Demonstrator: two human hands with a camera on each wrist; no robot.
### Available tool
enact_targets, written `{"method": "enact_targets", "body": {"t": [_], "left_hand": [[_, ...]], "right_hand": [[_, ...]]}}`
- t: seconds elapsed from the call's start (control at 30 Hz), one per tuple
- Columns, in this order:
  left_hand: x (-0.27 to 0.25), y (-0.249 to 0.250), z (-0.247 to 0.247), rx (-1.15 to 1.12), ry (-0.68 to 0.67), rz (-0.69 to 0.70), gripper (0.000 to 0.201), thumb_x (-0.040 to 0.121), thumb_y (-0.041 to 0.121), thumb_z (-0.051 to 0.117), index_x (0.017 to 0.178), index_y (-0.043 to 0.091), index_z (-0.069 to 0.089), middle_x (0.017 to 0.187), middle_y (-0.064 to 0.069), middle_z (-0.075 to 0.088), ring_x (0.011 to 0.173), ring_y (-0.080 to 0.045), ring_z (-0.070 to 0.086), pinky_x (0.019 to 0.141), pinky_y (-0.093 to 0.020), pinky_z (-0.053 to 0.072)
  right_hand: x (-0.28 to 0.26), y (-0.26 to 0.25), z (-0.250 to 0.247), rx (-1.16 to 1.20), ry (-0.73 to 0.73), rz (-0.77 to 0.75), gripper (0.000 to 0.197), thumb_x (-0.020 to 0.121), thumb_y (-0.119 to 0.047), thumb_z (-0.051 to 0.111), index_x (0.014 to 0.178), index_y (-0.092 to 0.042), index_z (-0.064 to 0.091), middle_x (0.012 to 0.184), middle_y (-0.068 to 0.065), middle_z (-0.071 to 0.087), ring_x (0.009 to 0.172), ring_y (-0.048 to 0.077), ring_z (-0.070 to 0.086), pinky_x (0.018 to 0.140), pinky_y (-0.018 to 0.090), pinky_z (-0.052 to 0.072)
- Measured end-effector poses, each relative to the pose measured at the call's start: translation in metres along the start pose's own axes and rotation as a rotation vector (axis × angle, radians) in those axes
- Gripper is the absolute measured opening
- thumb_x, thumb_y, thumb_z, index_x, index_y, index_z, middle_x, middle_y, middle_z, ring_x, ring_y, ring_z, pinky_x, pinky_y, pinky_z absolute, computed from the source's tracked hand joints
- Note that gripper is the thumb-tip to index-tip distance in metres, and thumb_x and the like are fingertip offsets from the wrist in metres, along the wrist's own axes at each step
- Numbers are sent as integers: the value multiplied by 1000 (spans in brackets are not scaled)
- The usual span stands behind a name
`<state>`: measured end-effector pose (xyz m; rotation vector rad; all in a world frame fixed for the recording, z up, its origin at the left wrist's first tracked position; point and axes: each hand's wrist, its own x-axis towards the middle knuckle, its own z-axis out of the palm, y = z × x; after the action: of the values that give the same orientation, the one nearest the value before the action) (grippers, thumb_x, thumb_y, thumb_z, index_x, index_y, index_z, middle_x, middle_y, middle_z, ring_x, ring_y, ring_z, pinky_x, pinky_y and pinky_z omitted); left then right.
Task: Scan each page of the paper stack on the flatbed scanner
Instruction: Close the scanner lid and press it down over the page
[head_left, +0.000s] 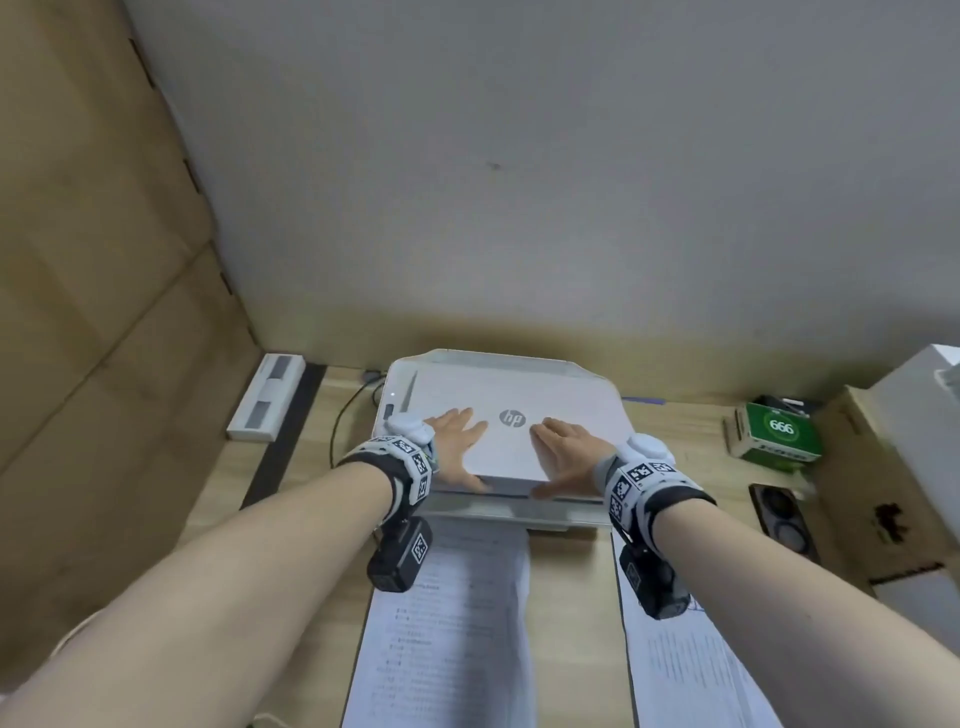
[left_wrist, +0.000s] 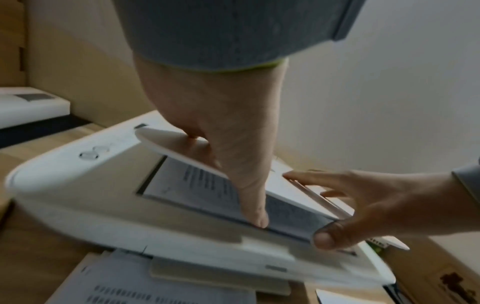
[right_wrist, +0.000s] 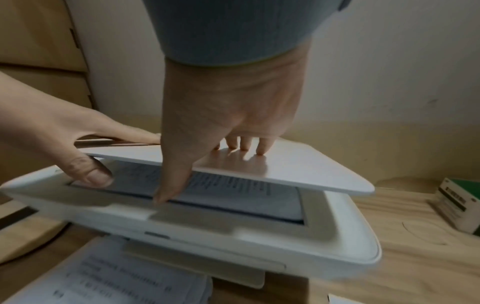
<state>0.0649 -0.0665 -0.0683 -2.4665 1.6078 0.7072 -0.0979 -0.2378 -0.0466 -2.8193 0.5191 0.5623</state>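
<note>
1. Scanner (head_left: 501, 499) sits mid-frame on the desk (head_left: 670, 441), against the wall.
2. Your left hand (head_left: 457, 444) and right hand (head_left: 563, 452) lie on its lid (head_left: 545, 395), thumbs under the front edge; lid tilted up.
3. A page (right_wrist: 233, 191) lies on the glass under the lid.
4. Paper stack (head_left: 447, 623) lies below the scanner, another sheet (head_left: 685, 670) lower right.
5. Box (head_left: 779, 431) at right.

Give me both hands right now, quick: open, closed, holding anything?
Left hand: holds the scanner lid at its front edge, fingers on top, thumb under.
Right hand: holds the same lid, fingers on top, thumb under. A page lies beneath.
</note>
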Motion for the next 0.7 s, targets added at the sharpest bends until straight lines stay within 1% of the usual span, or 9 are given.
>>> {"method": "enact_targets", "body": {"t": [0.07, 0.1, 0.17, 0.23, 0.33, 0.4, 0.47, 0.6, 0.7], "left_hand": [[2, -1, 22, -4, 26, 1, 113, 77, 77, 55, 156, 22, -4, 163, -7, -13, 150, -26, -11, 121, -47, 3], [4, -2, 31, -11, -3, 6, 113, 77, 77, 54, 156, 23, -6, 163, -7, -16, 150, -27, -14, 121, -48, 2], [5, -5, 42, -13, -87, 33, 111, 80, 76, 52, 156, 22, -8, 161, -8, -21, 149, -28, -17, 120, -50, 2], [4, -7, 44, -33, -86, 56, 103, 85, 72, 49, 156, 22, -7, 161, -6, -22, 149, -26, -17, 120, -48, 3], [1, -12, 49, -152, 60, 27, 81, 96, 54, 43, 157, 25, 0, 163, 0, -14, 150, -18, -11, 120, -42, 4], [-2, -21, 51, -211, 157, -49, 71, 99, 45, 40, 157, 25, 4, 164, 1, -7, 151, -17, -5, 121, -39, 7], [-13, -48, 52, -267, 210, -179, 67, 101, 38, 39, 157, 22, 7, 164, 0, -4, 151, -17, -2, 121, -39, 8], [-24, -80, 58, -357, 259, -265, 65, 101, 30, 37, 157, 17, 6, 164, 2, -1, 151, -16, 4, 121, -40, 13], [-26, -90, 62, -418, 375, -247, 65, 100, 23, 37, 157, 15, 7, 164, 2, 4, 150, -15, 8, 120, -41, 19]], "right_hand": [[2, 1, 17, -23, 24, -8, 99, 66, -67, 74, 142, -21, 30, 147, 0, 31, 137, 25, 31, 105, 47, 41], [3, 0, 25, -21, 13, -12, 98, 64, -71, 72, 139, -22, 31, 145, -2, 30, 136, 24, 31, 102, 47, 42], [6, -2, 37, 9, -21, 2, 91, 67, -74, 64, 136, -24, 32, 143, -4, 28, 135, 24, 30, 100, 48, 42], [11, -1, 42, 27, -31, 11, 89, 73, -73, 59, 140, -24, 28, 147, -3, 23, 137, 25, 25, 103, 49, 40], [23, 1, 47, 24, 32, -25, 82, 86, -67, 50, 147, -19, 23, 155, 1, 18, 140, 27, 24, 109, 47, 34], [35, -2, 44, 6, 80, -80, 74, 93, -61, 45, 148, -16, 24, 156, 3, 17, 139, 29, 25, 111, 44, 33], [65, -20, 44, -12, 108, -166, 69, 97, -55, 42, 149, -15, 24, 157, 4, 16, 141, 30, 25, 112, 42, 31], [94, -46, 46, 2, 121, -162, 71, 102, -52, 32, 157, -14, 9, 166, 8, 0, 152, 28, 5, 121, 42, 14], [109, -68, 54, 22, 145, -105, 72, 103, -53, 21, 158, -14, -1, 166, 8, -10, 153, 26, -6, 122, 42, 3]]}}
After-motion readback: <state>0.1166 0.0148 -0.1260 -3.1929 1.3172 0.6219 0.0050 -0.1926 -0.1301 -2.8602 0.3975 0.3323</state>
